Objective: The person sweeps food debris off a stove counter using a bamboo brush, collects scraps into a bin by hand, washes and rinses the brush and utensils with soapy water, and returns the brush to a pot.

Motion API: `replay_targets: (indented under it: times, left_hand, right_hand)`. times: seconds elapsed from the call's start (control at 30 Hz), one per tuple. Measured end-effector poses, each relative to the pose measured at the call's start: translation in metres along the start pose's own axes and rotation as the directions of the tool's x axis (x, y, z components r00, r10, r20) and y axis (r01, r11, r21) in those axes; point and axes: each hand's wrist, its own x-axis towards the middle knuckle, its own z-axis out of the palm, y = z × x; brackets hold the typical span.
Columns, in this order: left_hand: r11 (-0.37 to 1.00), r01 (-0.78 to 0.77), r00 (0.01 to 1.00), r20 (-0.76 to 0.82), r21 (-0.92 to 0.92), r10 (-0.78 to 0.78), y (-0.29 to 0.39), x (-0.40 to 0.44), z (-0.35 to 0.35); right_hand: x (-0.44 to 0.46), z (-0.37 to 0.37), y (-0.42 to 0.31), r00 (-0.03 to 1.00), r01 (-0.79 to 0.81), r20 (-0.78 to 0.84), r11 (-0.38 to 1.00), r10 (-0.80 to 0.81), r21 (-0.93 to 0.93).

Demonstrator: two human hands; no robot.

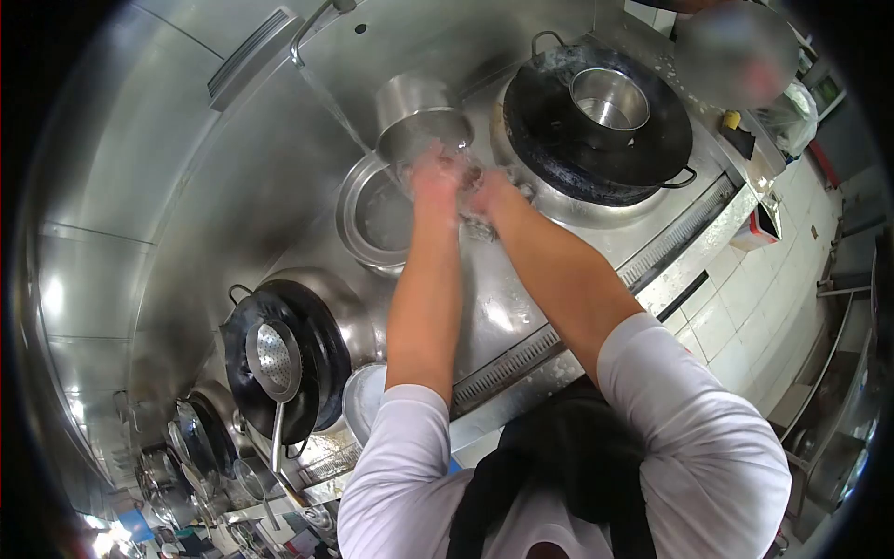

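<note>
My left hand (434,174) is held under running water in front of the mouth of a steel pot (414,98). My right hand (491,191) is close beside it on the right. Splashing water and motion smear the fingers of both hands, and I cannot make out whether anything is in them. The stream comes down from a thin faucet (298,47) at the back. Below and left of my left hand, a round steel basin (349,224) holds water. Something greyish and shiny shows just under my hands, too blurred to name.
On the right, a black wok (540,121) carries a small steel pot (610,98). At lower left, a perforated skimmer (274,359) rests across another black wok (321,349), near a pale round lid or plate (365,401). A vent grate (503,365) runs along the counter's front. Another person stands at upper right.
</note>
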Motion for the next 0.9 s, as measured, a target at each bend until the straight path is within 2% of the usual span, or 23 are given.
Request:
replay_targets:
  times: [0.03, 0.07, 0.1, 0.17, 0.2, 0.23, 0.27, 0.3, 0.33, 0.37, 0.4, 0.43, 0.47, 0.5, 0.53, 0.6, 0.63, 0.7, 0.73, 0.77, 0.8, 0.87, 0.9]
  left_hand:
    - [0.958, 0.216, 0.976, 0.014, -0.186, -0.218, 0.019, -0.007, 0.013]
    - [0.958, 0.217, 0.976, 0.014, -0.189, -0.218, 0.029, -0.018, 0.02]
    - [0.998, -0.025, 0.995, 0.101, 0.056, 0.019, 0.038, -0.033, 0.025]
    - [0.921, -0.287, 0.945, 0.237, 0.263, 0.226, 0.06, -0.049, 0.048]
    - [0.954, 0.04, 0.997, 0.081, -0.296, -0.017, 0.076, -0.051, 0.064]
    - [0.578, 0.252, 0.95, 0.083, -0.776, -0.302, 0.078, -0.045, 0.07]
    - [0.575, 0.246, 0.95, 0.075, -0.78, -0.304, 0.079, -0.042, 0.067]
    - [0.662, 0.288, 0.954, 0.144, -0.692, -0.264, 0.068, -0.033, 0.06]
    - [0.741, 0.318, 0.948, 0.22, -0.591, -0.232, 0.053, -0.022, 0.052]
    - [0.74, 0.319, 0.948, 0.218, -0.592, -0.233, 0.034, -0.004, 0.044]
    - [0.963, -0.237, 0.962, 0.105, -0.131, 0.251, 0.009, 0.019, 0.033]
    - [0.887, -0.46, 0.883, 0.127, 0.045, 0.452, -0.021, 0.033, 0.008]
    - [0.733, -0.646, 0.762, 0.143, 0.211, 0.631, -0.049, 0.047, -0.016]
    - [0.946, -0.293, 0.956, -0.076, -0.141, 0.285, -0.015, 0.02, -0.015]
    - [0.785, -0.081, 0.953, -0.279, -0.614, -0.12, 0.022, -0.009, -0.013]
    - [0.891, 0.011, 0.89, -0.401, -0.455, -0.216, 0.04, -0.054, -0.04]
    - [0.825, 0.013, 0.927, -0.301, -0.566, -0.222, -0.036, -0.018, -0.096]
    - [0.945, 0.157, 0.865, -0.422, -0.285, -0.271, -0.057, -0.041, -0.129]
    - [0.969, 0.236, 0.857, -0.455, -0.075, -0.244, -0.068, -0.053, -0.135]
    - [0.943, 0.294, 0.86, -0.473, 0.155, -0.19, -0.072, -0.066, -0.128]
    - [0.894, 0.265, 0.884, -0.461, 0.361, -0.076, -0.069, -0.085, -0.116]
    - [0.743, 0.178, 0.921, -0.375, 0.645, 0.105, -0.018, -0.16, -0.056]
    - [0.861, 0.166, 0.969, -0.242, 0.482, -0.051, -0.029, -0.18, -0.039]
  right_hand:
    - [0.003, 0.002, 0.002, 0.998, -0.001, -0.064, 1.0, 0.002, 0.024]
    - [0.008, 0.004, 0.006, 0.992, -0.001, -0.129, 0.999, 0.007, 0.048]
    - [0.014, 0.006, 0.01, 0.981, 0.0, -0.195, 0.997, 0.014, 0.072]
    - [0.027, 0.007, 0.019, 0.947, 0.007, -0.321, 0.993, 0.031, 0.116]
    - [0.034, 0.006, 0.021, 0.948, 0.006, -0.316, 0.994, 0.03, 0.111]
    - [0.045, 0.004, 0.023, 0.946, -0.079, -0.234, 0.859, 0.225, 0.506]
    - [0.056, 0.001, 0.025, 0.926, -0.16, -0.077, 0.569, 0.37, 0.807]
    - [0.066, -0.001, 0.028, 0.888, -0.222, 0.126, 0.174, 0.442, 0.959]
    - [0.072, -0.002, 0.03, 0.84, -0.247, 0.337, -0.254, 0.425, 0.935]
    - [0.073, -0.003, 0.032, 0.793, -0.226, 0.518, -0.636, 0.32, 0.738]
    - [0.066, -0.009, 0.029, 0.793, -0.225, 0.518, -0.636, 0.322, 0.739]
    - [0.052, -0.021, 0.021, 0.765, -0.225, 0.594, -0.762, 0.248, 0.607]
    - [0.038, -0.032, 0.015, 0.741, -0.215, 0.653, -0.864, 0.16, 0.456]
    - [0.025, -0.041, 0.012, 0.748, -0.204, 0.643, -0.867, 0.161, 0.455]
    - [0.011, -0.045, 0.011, 0.685, -0.292, 0.711, -0.834, 0.159, 0.468]
    - [-0.009, -0.036, 0.022, 0.747, -0.417, 0.659, -0.709, 0.089, 0.569]
    - [-0.014, -0.016, 0.037, 0.845, -0.42, 0.534, -0.614, 0.003, 0.668]
    - [-0.044, 0.002, 0.06, 0.809, -0.537, 0.588, -0.414, -0.005, 0.735]
    - [-0.075, 0.007, 0.062, 0.862, -0.409, 0.478, -0.326, 0.169, 0.852]
    - [-0.094, 0.035, 0.099, 0.948, -0.291, 0.318, -0.351, 0.02, 0.89]
    - [-0.127, 0.023, 0.089, 0.903, -0.326, 0.351, -0.136, 0.247, 0.935]
    - [-0.162, 0.024, 0.109, 0.901, -0.414, 0.375, 0.172, 0.22, 0.894]
    - [-0.183, 0.02, 0.122, 0.952, -0.304, 0.268, 0.421, 0.145, 0.854]
